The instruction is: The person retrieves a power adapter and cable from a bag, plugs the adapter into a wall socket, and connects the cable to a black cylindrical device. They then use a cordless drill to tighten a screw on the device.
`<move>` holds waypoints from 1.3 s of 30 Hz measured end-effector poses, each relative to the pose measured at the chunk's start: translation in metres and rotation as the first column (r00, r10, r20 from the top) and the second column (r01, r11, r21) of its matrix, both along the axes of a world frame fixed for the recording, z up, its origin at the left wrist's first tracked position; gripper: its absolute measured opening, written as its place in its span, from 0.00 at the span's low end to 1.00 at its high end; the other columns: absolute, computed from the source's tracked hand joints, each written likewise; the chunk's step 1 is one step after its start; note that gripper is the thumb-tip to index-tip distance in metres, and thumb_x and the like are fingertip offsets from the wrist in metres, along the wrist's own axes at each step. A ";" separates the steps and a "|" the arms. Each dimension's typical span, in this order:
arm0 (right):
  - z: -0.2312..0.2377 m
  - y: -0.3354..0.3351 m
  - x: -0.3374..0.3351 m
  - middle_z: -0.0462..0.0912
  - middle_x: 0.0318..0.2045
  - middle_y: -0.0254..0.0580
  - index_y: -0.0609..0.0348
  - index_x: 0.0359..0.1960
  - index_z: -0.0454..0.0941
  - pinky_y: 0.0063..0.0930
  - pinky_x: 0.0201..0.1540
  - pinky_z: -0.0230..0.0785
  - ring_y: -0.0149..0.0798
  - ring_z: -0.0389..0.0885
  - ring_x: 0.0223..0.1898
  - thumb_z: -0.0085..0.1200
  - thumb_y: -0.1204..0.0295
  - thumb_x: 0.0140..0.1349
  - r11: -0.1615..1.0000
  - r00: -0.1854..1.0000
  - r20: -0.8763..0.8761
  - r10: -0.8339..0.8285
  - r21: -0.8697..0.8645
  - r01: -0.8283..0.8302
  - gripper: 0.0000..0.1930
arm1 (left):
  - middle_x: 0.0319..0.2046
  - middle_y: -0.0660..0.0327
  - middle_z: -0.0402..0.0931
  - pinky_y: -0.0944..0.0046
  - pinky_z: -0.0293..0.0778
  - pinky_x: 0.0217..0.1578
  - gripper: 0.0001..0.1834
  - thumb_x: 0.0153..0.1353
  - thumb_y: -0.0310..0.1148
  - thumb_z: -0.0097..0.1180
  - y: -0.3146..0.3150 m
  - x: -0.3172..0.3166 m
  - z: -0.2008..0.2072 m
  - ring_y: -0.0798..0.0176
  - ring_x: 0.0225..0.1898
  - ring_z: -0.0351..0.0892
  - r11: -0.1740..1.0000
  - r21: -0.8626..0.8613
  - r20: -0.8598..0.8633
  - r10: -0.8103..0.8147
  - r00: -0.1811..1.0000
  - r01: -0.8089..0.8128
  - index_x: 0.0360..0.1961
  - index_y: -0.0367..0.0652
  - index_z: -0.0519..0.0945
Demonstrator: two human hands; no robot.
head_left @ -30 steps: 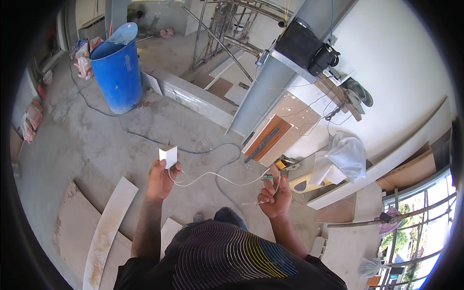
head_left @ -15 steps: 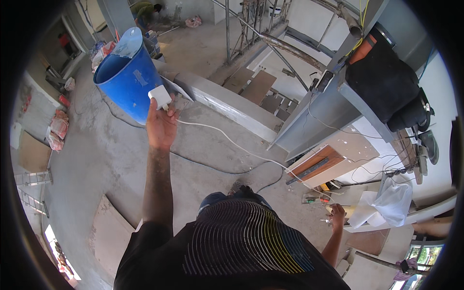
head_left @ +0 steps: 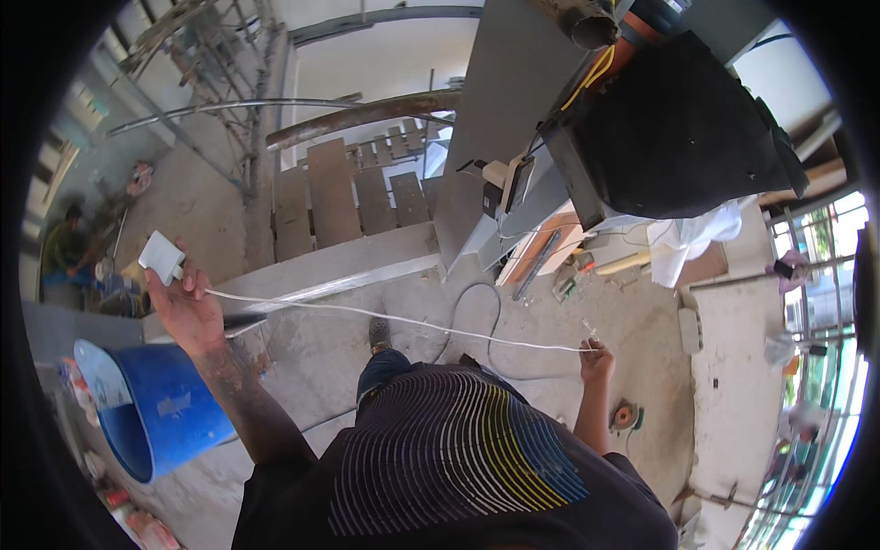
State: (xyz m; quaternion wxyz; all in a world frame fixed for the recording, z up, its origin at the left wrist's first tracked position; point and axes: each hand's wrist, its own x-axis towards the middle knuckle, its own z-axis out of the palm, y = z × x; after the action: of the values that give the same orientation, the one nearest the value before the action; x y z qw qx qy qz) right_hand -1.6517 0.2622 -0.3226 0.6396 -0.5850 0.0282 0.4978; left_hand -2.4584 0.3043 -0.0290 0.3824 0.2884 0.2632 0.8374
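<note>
The left hand is raised out to the person's left, its fingers closed around a white socket block at the end of a white cable. The cable runs from the block across the front of the body to the right hand, which is held low at the right side; its fingers are closed on the cable's other stretch (the exact pinch is too small to tell). The span between the hands hangs nearly straight, with a slight sag.

To pay the cable out well, it seems best to keep the span taut but not strained, and to let it slide through the right hand rather than jerk it. A blue barrel stands on the concrete floor below the left forearm, so the cable should be kept clear of its rim.
</note>
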 end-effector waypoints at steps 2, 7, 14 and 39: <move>-0.003 -0.032 -0.026 0.81 0.45 0.49 0.67 0.48 0.74 0.56 0.64 0.80 0.53 0.87 0.49 0.45 0.82 0.62 0.914 0.899 -0.196 -0.391 0.032 0.404 0.13 | 0.64 0.40 0.74 0.73 0.68 0.29 0.28 0.83 0.42 0.51 0.062 -0.019 0.004 0.70 0.31 0.68 0.994 -0.015 0.046 -0.103 0.994 0.104 0.74 0.36 0.66; 0.035 -0.060 -0.059 0.81 0.35 0.39 0.64 0.55 0.77 0.27 0.29 0.74 0.31 0.74 0.26 0.49 0.81 0.68 0.849 0.839 -0.163 -0.520 0.014 0.529 0.15 | 0.58 0.48 0.79 0.72 0.69 0.29 0.27 0.79 0.39 0.58 0.193 -0.052 -0.002 0.72 0.33 0.70 0.930 -0.199 -0.009 -0.317 0.948 0.309 0.71 0.36 0.70; 0.207 0.087 -0.259 0.84 0.46 0.35 0.64 0.63 0.83 0.21 0.24 0.59 0.21 0.67 0.23 0.58 0.74 0.72 0.984 0.807 0.563 0.179 -0.086 -0.158 0.19 | 0.47 0.57 0.85 0.65 0.83 0.41 0.24 0.69 0.33 0.69 0.287 0.111 0.034 0.68 0.41 0.86 0.710 -0.396 -0.708 -0.640 0.299 0.583 0.62 0.34 0.80; 0.237 0.231 -0.349 0.80 0.50 0.38 0.66 0.69 0.74 0.30 0.56 0.66 0.32 0.74 0.51 0.58 0.67 0.79 0.910 0.280 0.937 0.210 -0.082 -0.407 0.23 | 0.58 0.46 0.86 0.47 0.79 0.61 0.25 0.70 0.37 0.67 0.359 0.253 -0.013 0.45 0.60 0.86 0.631 -0.319 -0.915 -0.400 -0.056 0.707 0.65 0.38 0.82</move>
State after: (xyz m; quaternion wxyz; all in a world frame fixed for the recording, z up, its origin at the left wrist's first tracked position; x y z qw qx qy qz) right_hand -2.0005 0.4937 -0.0859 0.4789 -0.6979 -0.4975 0.1900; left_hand -2.2051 0.6629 -0.0424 0.4066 0.8539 0.1816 0.2692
